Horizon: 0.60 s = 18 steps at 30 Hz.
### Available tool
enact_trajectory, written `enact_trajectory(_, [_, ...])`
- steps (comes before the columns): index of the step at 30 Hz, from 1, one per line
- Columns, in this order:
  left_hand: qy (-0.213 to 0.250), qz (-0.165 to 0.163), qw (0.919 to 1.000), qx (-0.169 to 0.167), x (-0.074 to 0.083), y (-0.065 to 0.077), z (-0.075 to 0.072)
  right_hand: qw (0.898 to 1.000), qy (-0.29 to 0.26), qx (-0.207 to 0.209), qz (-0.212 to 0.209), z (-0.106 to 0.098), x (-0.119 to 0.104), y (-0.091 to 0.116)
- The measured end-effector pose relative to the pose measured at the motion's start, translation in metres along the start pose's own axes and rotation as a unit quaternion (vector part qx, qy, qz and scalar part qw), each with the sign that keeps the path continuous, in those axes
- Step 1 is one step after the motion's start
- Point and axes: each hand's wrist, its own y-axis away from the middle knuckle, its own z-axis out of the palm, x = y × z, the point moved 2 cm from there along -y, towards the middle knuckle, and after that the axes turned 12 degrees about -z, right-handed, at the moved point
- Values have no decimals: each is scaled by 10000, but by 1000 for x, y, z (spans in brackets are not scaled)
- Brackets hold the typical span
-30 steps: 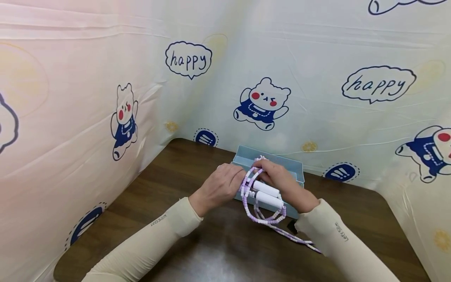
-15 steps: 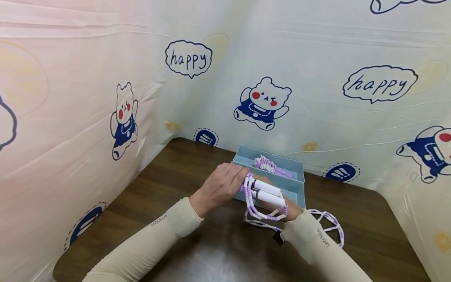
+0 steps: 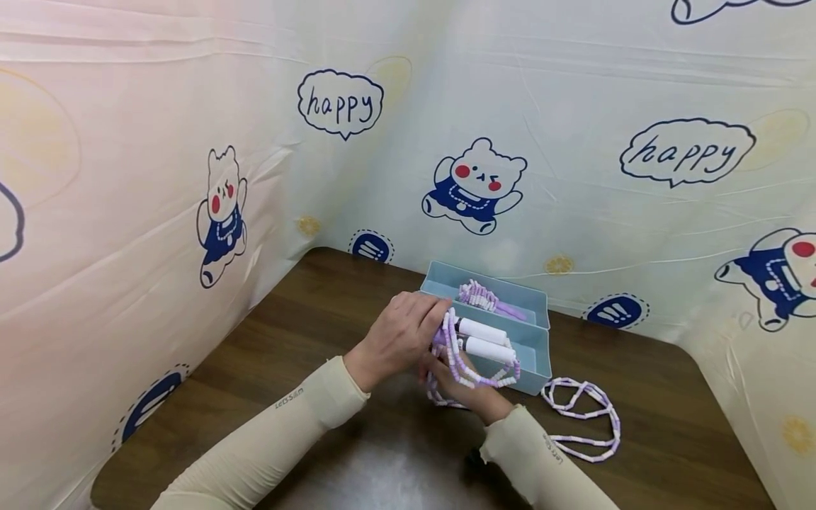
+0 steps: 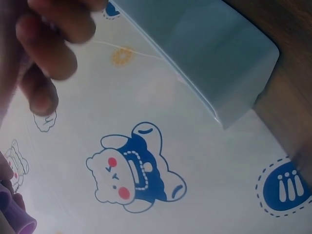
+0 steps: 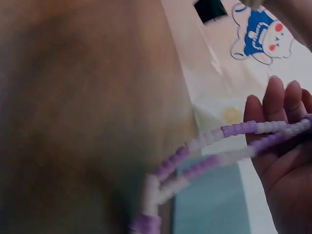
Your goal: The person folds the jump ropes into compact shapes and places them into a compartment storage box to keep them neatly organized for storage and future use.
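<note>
My left hand (image 3: 404,329) grips a beaded jump rope's (image 3: 482,341) handles, whose two white ends point right. Its purple and white beads loop around and below these ends. Purple tube ends (image 4: 22,217) show at the lower left of the left wrist view, beside fingers. My right hand (image 3: 462,382) is below the handles, partly behind the loops. In the right wrist view, two bead strands (image 5: 214,156) run across the inside of its fingers (image 5: 273,100), which extend past them. The rest of the rope (image 3: 589,418) lies in loose coils on the table, right of my sleeve.
Behind the hands stands a light blue box (image 3: 542,347) with two compartments. A bundled purple and white jump rope (image 3: 484,296) lies in its far compartment. The brown table (image 3: 319,297) is bordered by a printed cloth (image 3: 574,198) at the back and sides.
The right hand has moved from above the handles, down and leftward beneath them, drawing the beads along. More loose coils show on the right. The left hand has stayed nearly in place.
</note>
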Motion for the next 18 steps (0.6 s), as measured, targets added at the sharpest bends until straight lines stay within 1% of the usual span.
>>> enact_trajectory(2, [69, -113, 9999, -41, -2, 0, 0, 9984, -520, 74, 228, 7, 0, 3])
enact_trajectory(3, [63, -152, 9999, -45, -3, 0, -1, 9979, -619, 14, 203, 9, 2, 4])
enact_trajectory(6, [35, -221, 9997, -42, -4, 0, -1, 9955, -743, -3, 587, 12, 2, 9])
enact_trajectory(7, [17, -236, 9997, -46, -4, -1, -1, 9949, -720, 2, 712, 13, 2, 10])
enact_trajectory(9, [-18, -242, 9997, -43, -4, -1, -1, 9956, -493, 4, 799, 14, 3, 11])
enact_trajectory(13, [-58, -244, 9997, -22, -4, -1, 0, 9971, 149, -151, 728, 17, 6, 14])
enact_trajectory(16, [-37, -245, 9997, -25, -4, -1, 0, 9969, 371, -258, 643, 19, 11, 15])
enact_trajectory(18, [-23, -253, 9997, -45, -4, -1, 0, 9968, 364, -278, 654, 19, 14, 17])
